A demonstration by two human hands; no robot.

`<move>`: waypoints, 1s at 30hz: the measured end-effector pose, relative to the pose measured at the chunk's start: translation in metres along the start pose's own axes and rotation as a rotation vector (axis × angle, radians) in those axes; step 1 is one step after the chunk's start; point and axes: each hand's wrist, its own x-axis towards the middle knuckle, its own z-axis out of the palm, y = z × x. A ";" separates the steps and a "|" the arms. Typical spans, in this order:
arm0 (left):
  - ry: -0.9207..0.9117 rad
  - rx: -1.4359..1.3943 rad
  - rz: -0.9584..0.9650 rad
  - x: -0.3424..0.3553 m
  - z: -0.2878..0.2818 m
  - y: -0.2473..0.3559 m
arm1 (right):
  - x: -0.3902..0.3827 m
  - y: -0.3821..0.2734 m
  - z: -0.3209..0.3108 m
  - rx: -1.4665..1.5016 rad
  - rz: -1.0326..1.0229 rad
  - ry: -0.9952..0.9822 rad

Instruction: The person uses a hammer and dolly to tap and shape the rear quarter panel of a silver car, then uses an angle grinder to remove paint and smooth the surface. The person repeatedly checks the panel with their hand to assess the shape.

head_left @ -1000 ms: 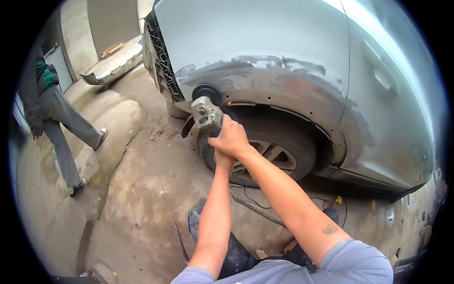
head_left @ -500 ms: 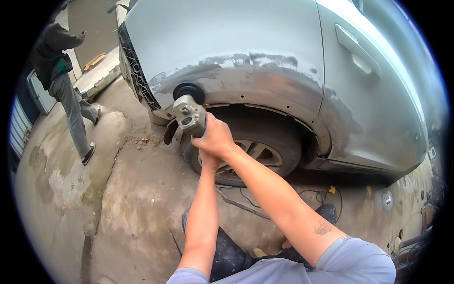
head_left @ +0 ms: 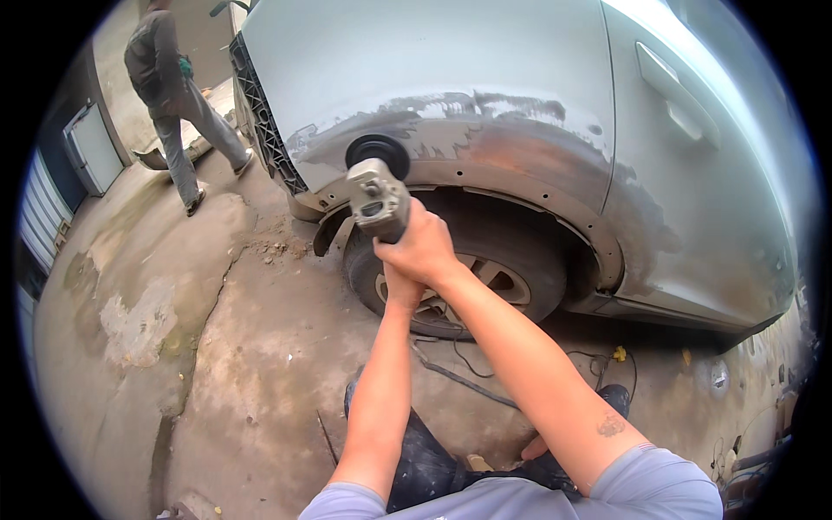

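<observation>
At the wheel arch's [head_left: 507,184] left end, the grey power tool [head_left: 373,192] presents its black disc [head_left: 381,148] to the patchy body panel [head_left: 442,130]. My right hand [head_left: 425,245] is closed around the handle [head_left: 391,230]; my left hand [head_left: 402,288] sits just below, partly hidden, its hold I cannot tell.

no legible lettering, labels, numbers or signs

One power tool [head_left: 377,201], one car [head_left: 433,56], one visible wheel [head_left: 544,269], one other person [head_left: 166,85]
</observation>
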 end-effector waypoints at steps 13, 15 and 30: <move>0.032 0.141 -0.097 0.009 -0.067 0.010 | 0.011 -0.021 0.063 0.041 0.045 -0.059; 0.051 -0.256 -0.273 0.005 -0.071 -0.003 | 0.017 -0.035 0.066 -0.117 0.085 -0.205; -0.001 -0.630 -0.349 0.016 -0.083 -0.035 | 0.036 -0.042 0.078 -0.250 0.024 -0.349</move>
